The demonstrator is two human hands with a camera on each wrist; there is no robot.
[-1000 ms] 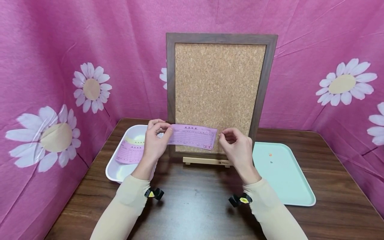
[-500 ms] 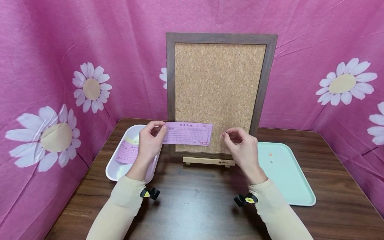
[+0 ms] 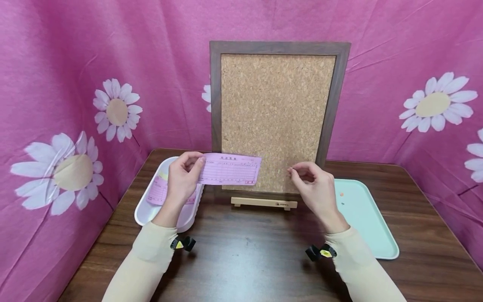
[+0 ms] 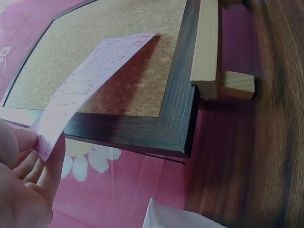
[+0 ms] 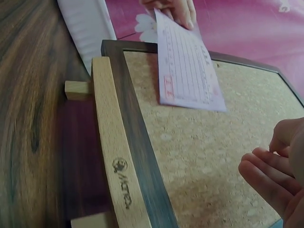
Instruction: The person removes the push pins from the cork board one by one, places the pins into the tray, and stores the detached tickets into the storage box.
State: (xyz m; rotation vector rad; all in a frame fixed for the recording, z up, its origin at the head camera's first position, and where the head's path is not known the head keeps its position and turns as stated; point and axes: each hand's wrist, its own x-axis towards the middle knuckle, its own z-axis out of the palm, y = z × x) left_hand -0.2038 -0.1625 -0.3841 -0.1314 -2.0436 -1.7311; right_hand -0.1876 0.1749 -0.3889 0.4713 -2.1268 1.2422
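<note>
My left hand point(image 3: 182, 178) pinches the left end of a pink printed receipt slip point(image 3: 231, 170). The slip hangs nearly level in front of the lower part of a framed cork board point(image 3: 277, 105); in the left wrist view it casts a shadow on the cork. My right hand point(image 3: 318, 191) is by the board's lower right, thumb and forefinger pressed together on a tiny pin-like thing point(image 3: 290, 168), mostly hidden by the fingertips. In the right wrist view the receipt slip point(image 5: 187, 66) shows its ruled lines and a red box at one corner.
A white plastic basin point(image 3: 142, 214) at the left holds another pink slip point(image 3: 156, 192) and something yellow. At the right lies a mint-green tray point(image 3: 371, 222) with two tiny bits, one orange, one grey. The board stands on a light wooden stand point(image 3: 264, 203) on the brown table point(image 3: 241, 260).
My left hand has moved left, drawing the receipt slip away from my right hand. My right hand has shifted right, its fingers still pinched. The gap between slip and right fingertips has widened.
</note>
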